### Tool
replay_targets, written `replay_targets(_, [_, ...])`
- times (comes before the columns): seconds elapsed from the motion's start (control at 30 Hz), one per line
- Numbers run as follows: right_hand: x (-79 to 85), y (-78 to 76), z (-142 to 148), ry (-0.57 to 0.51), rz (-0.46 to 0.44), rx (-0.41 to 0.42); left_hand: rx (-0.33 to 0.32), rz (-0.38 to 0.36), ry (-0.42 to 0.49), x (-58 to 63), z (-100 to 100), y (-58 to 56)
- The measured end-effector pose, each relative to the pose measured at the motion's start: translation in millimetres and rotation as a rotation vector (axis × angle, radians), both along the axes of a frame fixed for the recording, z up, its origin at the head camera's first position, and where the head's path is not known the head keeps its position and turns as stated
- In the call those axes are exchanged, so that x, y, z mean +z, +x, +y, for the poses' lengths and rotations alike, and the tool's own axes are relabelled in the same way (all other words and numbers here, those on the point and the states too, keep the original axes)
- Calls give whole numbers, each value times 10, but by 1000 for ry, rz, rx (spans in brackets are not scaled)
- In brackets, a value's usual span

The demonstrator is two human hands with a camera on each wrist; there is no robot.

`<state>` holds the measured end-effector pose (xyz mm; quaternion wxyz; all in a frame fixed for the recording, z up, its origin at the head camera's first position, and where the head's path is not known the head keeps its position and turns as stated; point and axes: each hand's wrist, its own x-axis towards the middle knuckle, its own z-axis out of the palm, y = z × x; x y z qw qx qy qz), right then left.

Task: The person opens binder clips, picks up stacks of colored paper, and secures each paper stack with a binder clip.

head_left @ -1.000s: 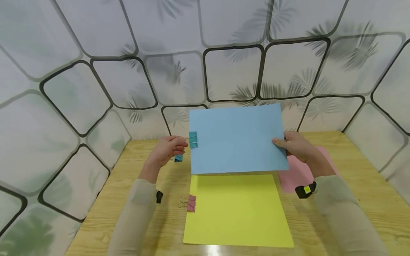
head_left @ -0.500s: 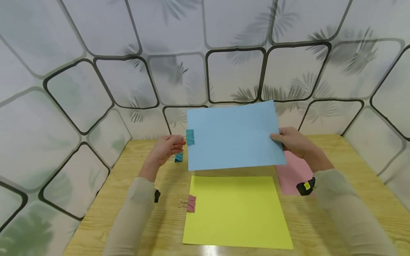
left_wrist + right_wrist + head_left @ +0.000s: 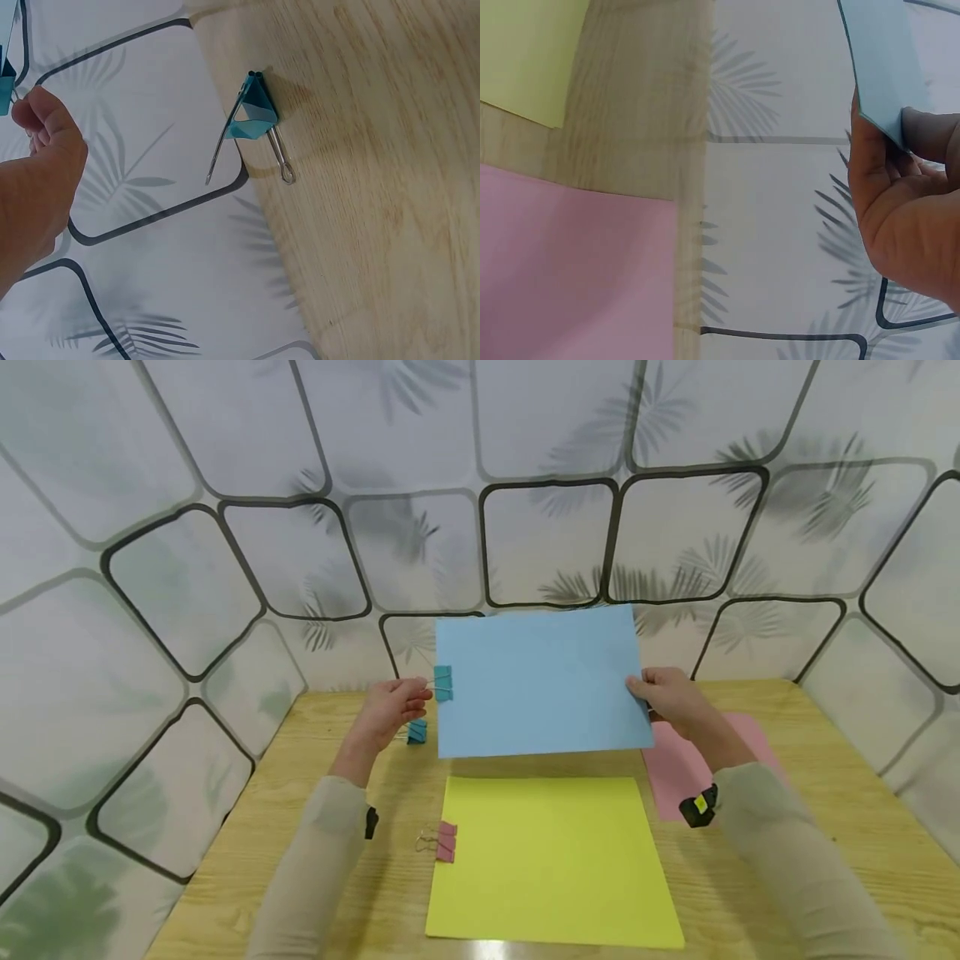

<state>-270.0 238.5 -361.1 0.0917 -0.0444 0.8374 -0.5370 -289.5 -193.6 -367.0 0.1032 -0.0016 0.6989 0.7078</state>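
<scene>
A blue sheet of paper [image 3: 536, 685], or a thin stack, is held up above the table between both hands. On its left edge sits a teal binder clip [image 3: 443, 683]. My left hand [image 3: 390, 714] pinches the wire handles of that clip. At the opposite edge my right hand [image 3: 671, 697] grips the paper, thumb on the front and fingers behind, as the right wrist view also shows. Below lies yellow paper [image 3: 555, 860] with a pink binder clip [image 3: 446, 842] on its left edge. A second teal binder clip [image 3: 255, 112] stands on the table near my left hand.
Pink paper [image 3: 675, 768] lies on the wooden table [image 3: 300, 793] at the right, partly hidden behind my right arm. A patterned wall [image 3: 420, 552] rises close behind the table and along its left side.
The blue paper has shifted slightly left and tilted a little, with the right hand moving left along with it. Both hands keep their hold; the yellow paper stays put.
</scene>
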Motion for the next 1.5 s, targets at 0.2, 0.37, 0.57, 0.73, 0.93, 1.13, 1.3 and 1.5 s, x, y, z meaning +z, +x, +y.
replay_targets(0.2, [-103,-33,-18,13,-8,-18,3,-21,2,-75,0,-36])
replay_targets(0.37, [-171,-73,5,9,-13,-35,-12,-43,39,-130,12,-61])
replay_targets(0.57, [-215,-93,39,28,-33,-34,-45,-45,97,-166,36,-67])
replay_targets(0.73, [-213,-102,30,43,-39,-28,-41,-58,129,-185,49,-91])
replay_targets(0.93, [-254,-125,66,42,-51,-29,-35,-86,114,-194,82,-138])
replay_targets(1.13, [-349,-121,85,19,-91,-44,-11,-87,49,-295,134,-195])
replay_targets(1.3, [-452,-104,97,16,-113,-42,14,-99,-48,-387,163,-192])
replay_targets(1.5, [-555,-96,100,39,-120,-44,10,-90,-120,-461,164,-204])
